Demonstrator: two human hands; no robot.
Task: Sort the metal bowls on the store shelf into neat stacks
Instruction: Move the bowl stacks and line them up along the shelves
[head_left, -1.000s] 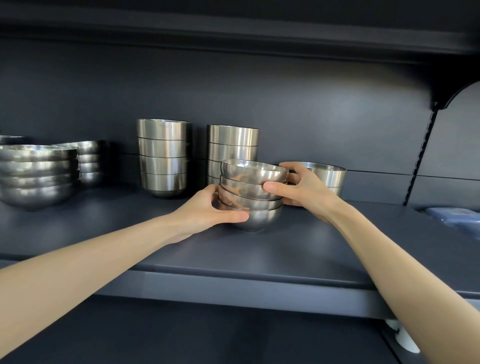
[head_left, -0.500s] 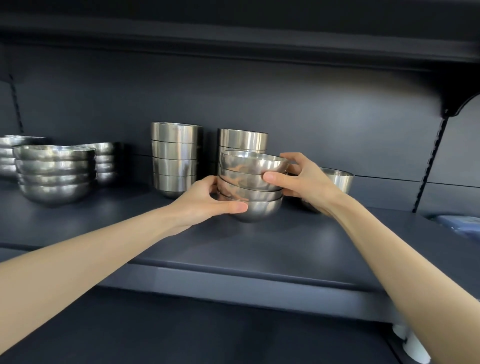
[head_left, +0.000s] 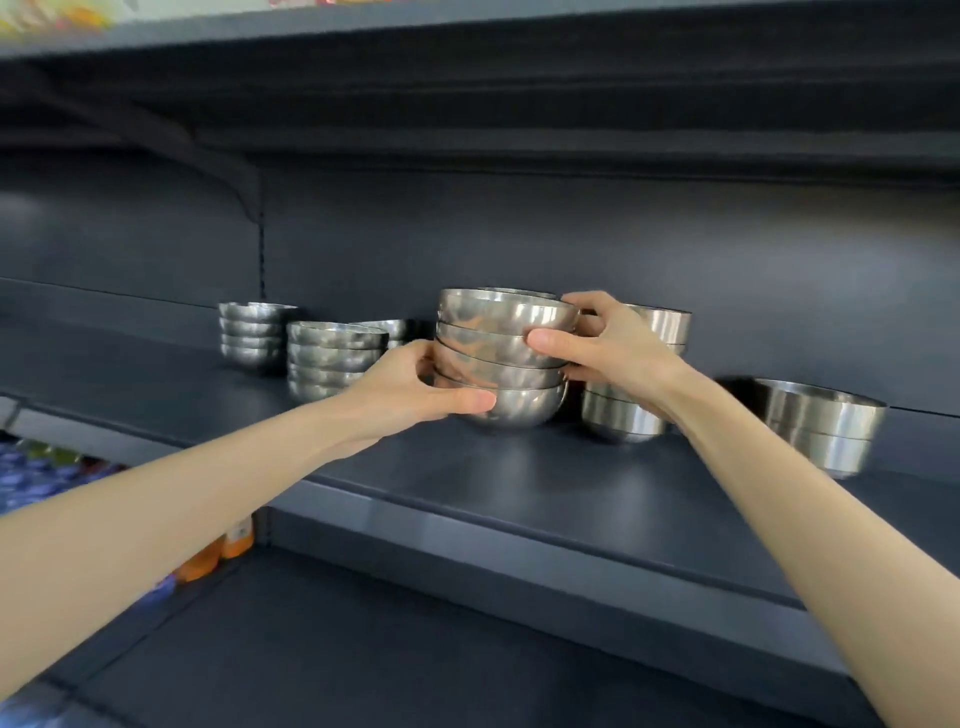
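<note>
A stack of several round metal bowls (head_left: 501, 358) is held just above the dark shelf (head_left: 519, 483), at its middle. My left hand (head_left: 415, 387) grips the bottom bowl from the left, thumb across its front. My right hand (head_left: 608, 345) grips the upper bowls from the right. Behind my right hand stands a taller stack of straight-sided bowls (head_left: 623, 415), partly hidden. A short stack of straight-sided bowls (head_left: 821, 426) stands at the right. Two stacks of round bowls (head_left: 332, 358) (head_left: 249, 335) stand at the left.
The shelf's front edge (head_left: 519, 535) runs across below my arms. A shelf board above hangs low over the bowls. A lower shelf lies underneath. Colourful bottles (head_left: 218, 556) and packets show at the lower left.
The held stack has risen and shifted left past the tall stacks, towards the round-bowl stacks. The camera has swung left, so the other stacks now lie further right in view.
</note>
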